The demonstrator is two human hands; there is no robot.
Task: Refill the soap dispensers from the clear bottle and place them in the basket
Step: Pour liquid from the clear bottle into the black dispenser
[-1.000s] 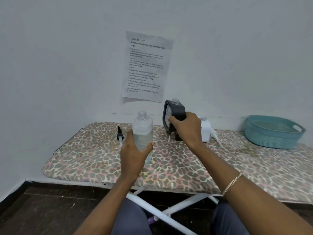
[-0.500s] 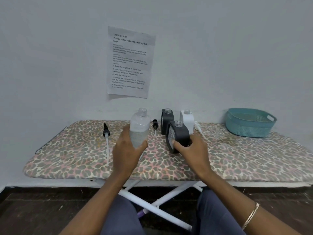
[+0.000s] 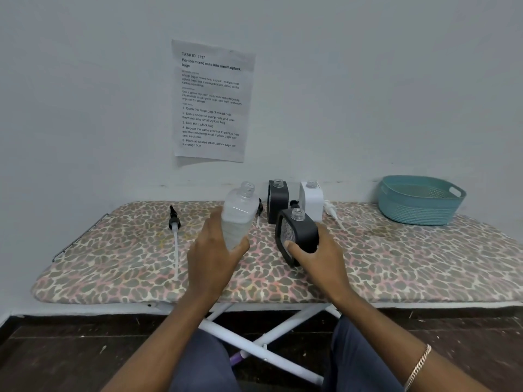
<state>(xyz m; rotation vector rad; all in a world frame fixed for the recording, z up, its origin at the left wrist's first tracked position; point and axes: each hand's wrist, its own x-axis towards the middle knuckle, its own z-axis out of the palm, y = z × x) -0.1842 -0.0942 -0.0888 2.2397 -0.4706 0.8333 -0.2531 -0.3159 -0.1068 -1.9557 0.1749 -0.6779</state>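
My left hand grips the clear bottle, uncapped and tilted a little to the right above the board. My right hand holds a black soap dispenser with an open neck, standing on the leopard-print ironing board. Behind it stand a second black dispenser and a white dispenser, both without pumps. The teal basket sits at the board's far right, with nothing visible inside.
A black pump with a long white tube lies on the board's left part. Another pump lies behind the clear bottle, and a white pump lies right of the white dispenser. A printed sheet hangs on the wall.
My right hand has brought the black dispenser from the back row toward me and set it on the board. My left hand has lifted the clear bottle and tilted it right.
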